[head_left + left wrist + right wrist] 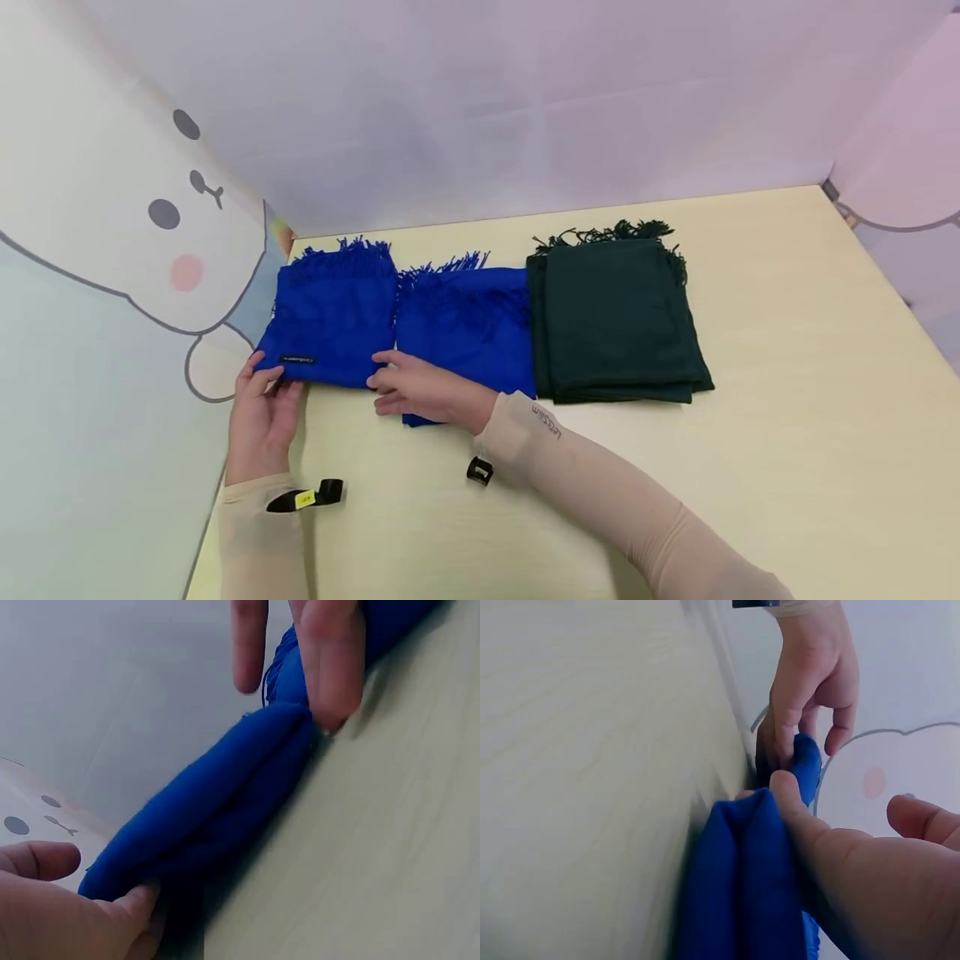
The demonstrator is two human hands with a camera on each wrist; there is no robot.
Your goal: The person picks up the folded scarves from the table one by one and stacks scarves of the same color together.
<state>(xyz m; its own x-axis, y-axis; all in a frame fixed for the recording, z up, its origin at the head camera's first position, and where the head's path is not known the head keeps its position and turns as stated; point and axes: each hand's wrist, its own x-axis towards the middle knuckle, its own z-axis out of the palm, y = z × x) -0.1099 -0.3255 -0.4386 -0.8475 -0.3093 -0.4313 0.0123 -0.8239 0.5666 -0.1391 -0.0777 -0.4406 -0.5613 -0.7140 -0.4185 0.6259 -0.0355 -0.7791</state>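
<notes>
A folded blue scarf [337,321] with a fringed far edge and a small black label lies at the left of the table. My left hand [262,417] is at its front left corner; some fingertips touch the front edge, while one finger [45,859] stands apart from the cloth. At the front right corner, my right hand [423,387] touches the edge with extended fingers [795,806]. One digit [922,817] of that hand is raised off the scarf. Another folded blue scarf [468,325] lies partly beneath the right hand, its near end sticking out below.
A folded dark green scarf [618,321] with a fringe lies right of the blue ones. All rest on a pale wooden table [787,375]. A wall panel with a cartoon bear [165,258] stands close at the left, and a pale backdrop [525,108] runs behind.
</notes>
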